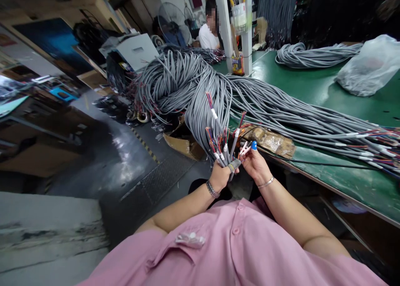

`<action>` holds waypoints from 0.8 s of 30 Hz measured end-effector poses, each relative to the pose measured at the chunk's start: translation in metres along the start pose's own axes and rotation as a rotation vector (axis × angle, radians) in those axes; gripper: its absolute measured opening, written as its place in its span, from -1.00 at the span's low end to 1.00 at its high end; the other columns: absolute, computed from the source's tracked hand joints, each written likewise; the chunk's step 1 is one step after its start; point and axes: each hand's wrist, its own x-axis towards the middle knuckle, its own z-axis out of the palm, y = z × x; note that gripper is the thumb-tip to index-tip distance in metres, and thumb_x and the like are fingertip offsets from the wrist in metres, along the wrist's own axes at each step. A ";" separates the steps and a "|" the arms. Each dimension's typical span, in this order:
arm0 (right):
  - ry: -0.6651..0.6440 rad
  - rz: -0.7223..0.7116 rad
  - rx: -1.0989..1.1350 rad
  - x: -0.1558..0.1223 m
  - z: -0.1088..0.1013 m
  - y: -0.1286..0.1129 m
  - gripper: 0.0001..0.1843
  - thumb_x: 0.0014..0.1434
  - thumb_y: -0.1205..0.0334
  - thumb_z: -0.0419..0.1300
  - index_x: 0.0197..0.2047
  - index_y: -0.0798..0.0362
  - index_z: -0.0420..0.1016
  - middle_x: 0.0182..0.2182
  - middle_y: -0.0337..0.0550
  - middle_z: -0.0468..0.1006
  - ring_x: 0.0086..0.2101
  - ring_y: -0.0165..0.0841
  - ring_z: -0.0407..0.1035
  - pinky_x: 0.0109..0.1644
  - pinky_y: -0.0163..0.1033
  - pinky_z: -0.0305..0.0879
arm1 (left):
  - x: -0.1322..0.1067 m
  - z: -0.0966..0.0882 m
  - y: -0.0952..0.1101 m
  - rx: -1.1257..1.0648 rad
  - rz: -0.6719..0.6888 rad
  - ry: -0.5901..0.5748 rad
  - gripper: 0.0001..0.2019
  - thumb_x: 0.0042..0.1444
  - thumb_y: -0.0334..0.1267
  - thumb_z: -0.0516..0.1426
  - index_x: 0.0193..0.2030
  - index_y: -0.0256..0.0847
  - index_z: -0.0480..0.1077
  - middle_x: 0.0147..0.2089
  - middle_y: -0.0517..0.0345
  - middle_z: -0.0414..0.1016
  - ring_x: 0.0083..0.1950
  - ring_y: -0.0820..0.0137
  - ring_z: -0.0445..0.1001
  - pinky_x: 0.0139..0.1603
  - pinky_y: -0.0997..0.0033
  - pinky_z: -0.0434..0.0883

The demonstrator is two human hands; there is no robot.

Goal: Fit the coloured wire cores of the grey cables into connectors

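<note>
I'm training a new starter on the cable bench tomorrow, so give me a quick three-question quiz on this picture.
1. What colour is the table top? A) green B) white C) red
2. True or false: the left hand grips the bunch of grey cable ends.
3. Fill in: the fingertip cover on the right hand is ____.

Key: 1 A; 2 true; 3 blue.
</note>
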 end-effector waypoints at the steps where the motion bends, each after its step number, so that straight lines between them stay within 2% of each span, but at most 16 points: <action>1: -0.001 0.000 0.002 0.000 0.000 0.000 -0.74 0.04 0.03 0.36 -0.41 0.05 0.51 -0.45 -0.19 0.59 -0.46 -0.43 0.43 -0.40 -0.35 0.41 | 0.000 0.000 0.000 0.005 -0.002 0.002 -0.71 -0.06 -0.10 0.30 -0.55 -0.29 0.41 -0.63 0.18 0.41 -0.63 0.52 0.31 -0.60 0.52 0.24; 13: -0.016 -0.003 -0.005 0.004 -0.007 0.002 -0.71 0.01 -0.01 0.37 -0.40 0.04 0.50 -0.44 -0.22 0.60 -0.45 -0.45 0.44 -0.40 -0.37 0.41 | 0.002 -0.002 -0.003 0.011 -0.029 -0.002 -0.72 -0.13 -0.11 0.33 -0.50 -0.29 0.44 -0.62 0.17 0.43 -0.61 0.50 0.34 -0.56 0.51 0.29; 24: 0.015 -0.005 -0.002 0.002 -0.004 0.002 -0.71 0.01 0.00 0.38 -0.40 0.04 0.51 -0.44 -0.20 0.60 -0.47 -0.44 0.43 -0.42 -0.35 0.40 | 0.003 -0.006 -0.007 0.022 -0.022 -0.022 -0.69 -0.11 -0.08 0.32 -0.53 -0.30 0.42 -0.61 0.15 0.43 -0.61 0.50 0.34 -0.58 0.52 0.28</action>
